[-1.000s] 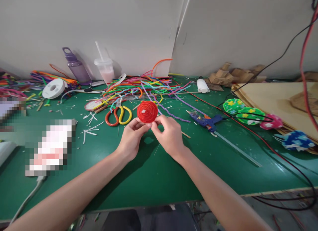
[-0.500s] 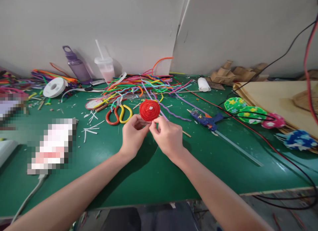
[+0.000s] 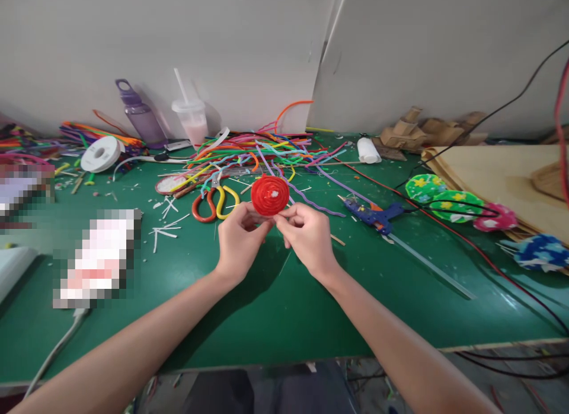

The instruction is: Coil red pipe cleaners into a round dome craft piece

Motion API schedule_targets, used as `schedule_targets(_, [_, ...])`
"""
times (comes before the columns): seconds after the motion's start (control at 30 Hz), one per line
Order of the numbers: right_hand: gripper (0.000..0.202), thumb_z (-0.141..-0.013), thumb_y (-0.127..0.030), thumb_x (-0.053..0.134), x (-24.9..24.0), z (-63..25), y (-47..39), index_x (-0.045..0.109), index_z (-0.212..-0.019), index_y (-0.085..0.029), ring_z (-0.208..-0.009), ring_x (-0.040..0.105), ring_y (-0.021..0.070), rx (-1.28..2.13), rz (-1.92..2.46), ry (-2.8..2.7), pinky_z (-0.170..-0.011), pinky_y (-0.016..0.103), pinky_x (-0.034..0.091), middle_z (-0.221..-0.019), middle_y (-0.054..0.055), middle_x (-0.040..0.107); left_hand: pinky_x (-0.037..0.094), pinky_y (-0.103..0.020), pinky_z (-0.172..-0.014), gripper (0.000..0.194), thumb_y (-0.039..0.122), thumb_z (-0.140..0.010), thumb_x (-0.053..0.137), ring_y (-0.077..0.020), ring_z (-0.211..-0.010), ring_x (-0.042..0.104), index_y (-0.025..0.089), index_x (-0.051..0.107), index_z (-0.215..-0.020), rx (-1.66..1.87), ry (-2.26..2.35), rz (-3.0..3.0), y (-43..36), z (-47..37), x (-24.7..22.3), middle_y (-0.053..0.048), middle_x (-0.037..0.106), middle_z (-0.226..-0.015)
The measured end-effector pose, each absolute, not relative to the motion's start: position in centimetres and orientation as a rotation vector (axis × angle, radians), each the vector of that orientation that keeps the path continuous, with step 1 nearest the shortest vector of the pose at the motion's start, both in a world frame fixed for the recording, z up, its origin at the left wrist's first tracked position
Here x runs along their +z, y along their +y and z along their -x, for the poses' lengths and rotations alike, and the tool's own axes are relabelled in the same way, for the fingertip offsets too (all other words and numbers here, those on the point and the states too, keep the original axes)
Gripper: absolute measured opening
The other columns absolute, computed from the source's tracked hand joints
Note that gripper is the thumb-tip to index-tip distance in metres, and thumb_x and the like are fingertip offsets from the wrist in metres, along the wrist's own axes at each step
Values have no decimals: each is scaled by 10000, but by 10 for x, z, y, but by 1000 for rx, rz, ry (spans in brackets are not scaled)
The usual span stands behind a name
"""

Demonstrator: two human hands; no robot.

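Note:
A red coiled pipe-cleaner disc [image 3: 268, 196] with a small white spot at its middle is held up over the table, its spiral face toward me. My left hand [image 3: 242, 236] is closed on its lower left edge, thumb and fingers pinching. At the lower right edge, my right hand [image 3: 306, 233] pinches the rim between thumb and forefinger. The fingertips behind the disc are hidden. Just left of it lie scissors [image 3: 205, 207] with one red and one yellow handle. Behind it spreads a heap of colourful pipe cleaners [image 3: 262, 146].
A blue glue gun [image 3: 373, 215] with a clear glue stick lies to the right, near finished green, pink and blue discs [image 3: 457, 206]. At the back stand a purple bottle [image 3: 144, 120] and a lidded cup [image 3: 191, 122]. A white spool [image 3: 101, 155] and a blurred-out device [image 3: 100, 257] are leftward.
The red disc has turned slightly, its white spot shifting a little right. My right hand's fingers have changed their pinch on the rim. The whole view has shifted slightly.

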State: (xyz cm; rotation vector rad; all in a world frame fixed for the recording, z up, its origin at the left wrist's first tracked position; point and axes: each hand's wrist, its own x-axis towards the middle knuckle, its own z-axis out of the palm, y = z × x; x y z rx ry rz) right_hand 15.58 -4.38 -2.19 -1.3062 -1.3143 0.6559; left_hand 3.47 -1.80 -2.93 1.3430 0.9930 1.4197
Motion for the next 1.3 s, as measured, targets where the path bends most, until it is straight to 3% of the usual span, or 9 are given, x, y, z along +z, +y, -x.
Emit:
schedule_targets(0.17, [144,-765,-231,594,-26,-151,-46,528,-638,-208,-412,406,92,295,1379,-1377,-507,239,353,-442,-75,444,502,-240,-589,141,146,-668,740,-164,-695,672,200,666,-775,1450,1001,-1425,-24,-36,-31,-13,707,-739])
schedule_targets(0.4, [159,-798,-208,532,-32,-151,-47,535,-640,-195,-410,373,82,-43,1350,-1468,-502,226,331,-439,-75,405,583,-264,-625,182,165,-709,695,-181,-759,712,177,647,-885,1434,934,-1576,-25,-35,-35,-24,741,-833])
schedule_targets(0.57, [156,-792,-240,597,-23,-150,-50,561,-649,-188,-395,354,64,294,1276,-1389,-488,221,342,-427,-88,407,548,-212,-519,148,162,-696,696,-147,-651,690,169,627,-827,1488,948,-1511,-18,-33,-32,-10,726,-751])
schedule_targets(0.73, [139,-802,-305,611,-16,-156,-48,641,-780,-171,-340,420,83,906,1108,-1238,-399,229,349,-396,-84,447,523,-217,-479,125,183,-684,724,-122,-562,633,150,678,-795,1486,991,-1509,-17,-32,-27,-10,716,-706])
schedule_targets(0.97, [118,-735,-273,697,-13,-176,-37,660,-727,-161,-319,417,68,1373,878,-1086,-370,213,339,-363,-102,402,492,-204,-443,170,196,-661,778,-117,-575,613,151,717,-813,1355,781,-1460,-13,-26,-24,-27,730,-766])
schedule_targets(1.3, [229,-643,-288,800,-11,-178,-38,612,-691,-166,-334,398,50,1504,865,-1042,-370,199,340,-381,-103,436,492,-198,-435,186,196,-631,807,-116,-569,612,162,732,-797,1255,696,-1404,-12,-24,-24,-17,728,-737])
